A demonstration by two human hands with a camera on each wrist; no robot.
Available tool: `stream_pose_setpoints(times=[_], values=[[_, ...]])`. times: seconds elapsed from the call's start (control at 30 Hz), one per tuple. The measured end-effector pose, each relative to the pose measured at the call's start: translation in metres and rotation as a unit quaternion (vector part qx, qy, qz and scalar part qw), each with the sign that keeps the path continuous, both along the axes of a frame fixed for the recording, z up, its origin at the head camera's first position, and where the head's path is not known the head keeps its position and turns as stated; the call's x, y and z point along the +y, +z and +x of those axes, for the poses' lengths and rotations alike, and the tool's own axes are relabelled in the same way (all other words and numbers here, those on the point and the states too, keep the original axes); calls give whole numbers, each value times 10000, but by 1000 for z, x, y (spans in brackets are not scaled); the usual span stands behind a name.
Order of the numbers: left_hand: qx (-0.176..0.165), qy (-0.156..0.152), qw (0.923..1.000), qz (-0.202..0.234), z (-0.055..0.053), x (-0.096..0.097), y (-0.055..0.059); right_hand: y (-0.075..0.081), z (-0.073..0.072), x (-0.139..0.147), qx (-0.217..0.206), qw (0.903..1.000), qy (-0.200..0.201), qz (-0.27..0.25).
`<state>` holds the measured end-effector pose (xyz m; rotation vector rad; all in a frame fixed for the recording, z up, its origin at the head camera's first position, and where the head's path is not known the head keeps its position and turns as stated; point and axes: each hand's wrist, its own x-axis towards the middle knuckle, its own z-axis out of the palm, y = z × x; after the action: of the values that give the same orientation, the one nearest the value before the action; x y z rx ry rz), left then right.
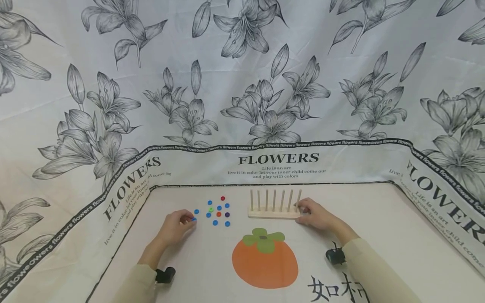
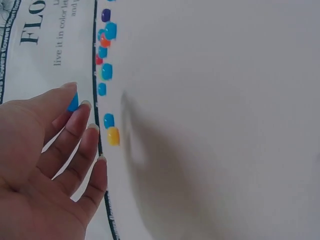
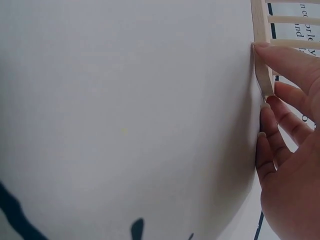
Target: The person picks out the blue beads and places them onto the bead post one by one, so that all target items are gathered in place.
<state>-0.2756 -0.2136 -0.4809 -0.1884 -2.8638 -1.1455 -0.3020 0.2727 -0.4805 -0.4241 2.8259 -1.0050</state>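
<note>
Between the thumb and index finger of my left hand (image 1: 175, 228) a small blue bead (image 2: 73, 103) is pinched, while the other fingers are loosely bent. Close to that hand, several loose beads lie scattered: blue ones (image 1: 215, 222), a red bead (image 1: 222, 198), a green bead (image 1: 211, 209), an orange bead (image 1: 218, 214) and a purple bead (image 1: 227, 214). A yellow bead (image 2: 114, 136) shows only in the left wrist view. My right hand (image 1: 315, 215) grips the right end of a wooden peg rack (image 1: 265, 213), whose several thin pegs stand upright.
A printed orange persimmon (image 1: 265, 264) and black characters (image 1: 335, 289) mark the pale tabletop cloth in front of the rack. Behind and at the sides rises a floral curtain (image 1: 278, 166) with lettering. Black wrist cameras (image 1: 165, 275) sit under both sleeves.
</note>
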Motion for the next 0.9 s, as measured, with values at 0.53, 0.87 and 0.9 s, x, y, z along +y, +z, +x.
stream_pose_setpoints(times=[0.53, 0.87, 0.9], values=[[215, -293, 9989, 284, 6, 29, 12, -3, 0, 2, -11, 9999, 128, -60], [316, -510, 9969, 507, 9, 47, 21, -2, 1, 2, -2, 9999, 102, -49], [332, -552, 9964, 559, 9, 49, 22, -2, 1, 2, -2, 9999, 96, -51]])
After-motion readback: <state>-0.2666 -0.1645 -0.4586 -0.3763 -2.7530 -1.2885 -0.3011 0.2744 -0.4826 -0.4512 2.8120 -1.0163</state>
